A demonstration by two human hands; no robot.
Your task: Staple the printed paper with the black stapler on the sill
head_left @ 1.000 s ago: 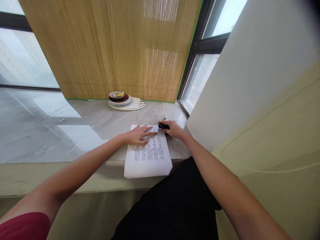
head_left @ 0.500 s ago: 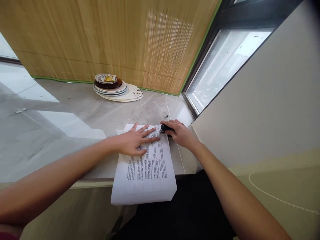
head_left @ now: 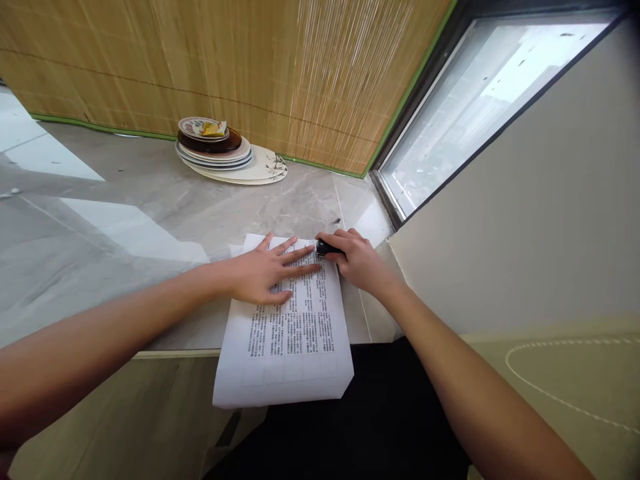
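Note:
Printed paper sheets lie on the grey marble ledge, their lower part hanging over its front edge. My left hand rests flat on the upper part of the top sheet, fingers spread, with nothing in its grasp. At the sheets' upper right corner, my right hand is closed around a black stapler. The stapler's front end sits over the paper's corner, close to my left fingertips. Much of its body is hidden under my right fingers.
A stack of plates with a small yellow packet on top stands at the back of the marble ledge. Behind it hangs a bamboo blind. A window and a white wall close off the right side.
The stapler's front has shifted slightly left and its metal tip shows less, with my right hand still gripping it. My left hand stays flat on the paper. The view has tilted a little.

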